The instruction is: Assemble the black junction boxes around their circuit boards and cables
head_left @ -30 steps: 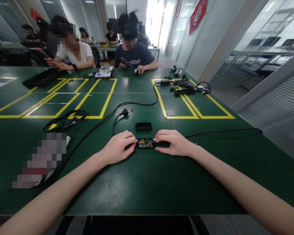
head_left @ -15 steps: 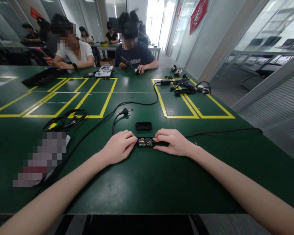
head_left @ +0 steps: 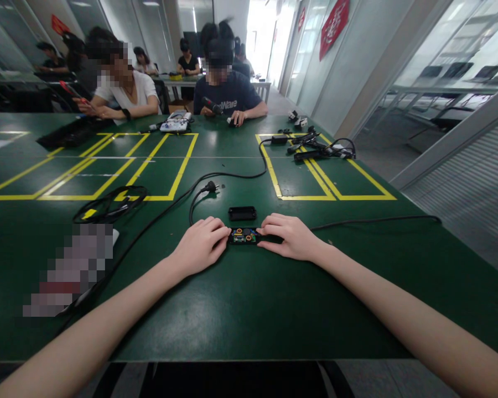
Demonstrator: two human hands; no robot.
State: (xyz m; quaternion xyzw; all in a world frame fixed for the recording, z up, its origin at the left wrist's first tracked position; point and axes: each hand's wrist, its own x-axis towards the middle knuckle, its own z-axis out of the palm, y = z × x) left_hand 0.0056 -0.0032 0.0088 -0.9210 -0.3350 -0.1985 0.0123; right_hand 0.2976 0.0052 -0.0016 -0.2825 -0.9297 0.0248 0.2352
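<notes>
A small opened black adapter [head_left: 243,236] with its circuit board and copper coils showing lies on the green table [head_left: 240,309]. My left hand [head_left: 201,245] is curled against its left end, fingers closed on it. My right hand [head_left: 289,236] grips its right end, where a black cable [head_left: 377,221] leaves to the right. Just behind the adapter lies its loose black cover [head_left: 242,213]. A black plug [head_left: 211,188] on a cord rests beyond my left hand.
A coiled black cable [head_left: 110,204] and a blurred-out object [head_left: 72,271] lie at the left. Yellow tape boxes [head_left: 327,179] mark the table. More adapters and cords [head_left: 319,148] sit at the far right. Two people [head_left: 226,88] sit across the table with tools.
Both hands and the adapter have shifted slightly away from me on the table. My left fingers have closed in nearer to the adapter's left end.
</notes>
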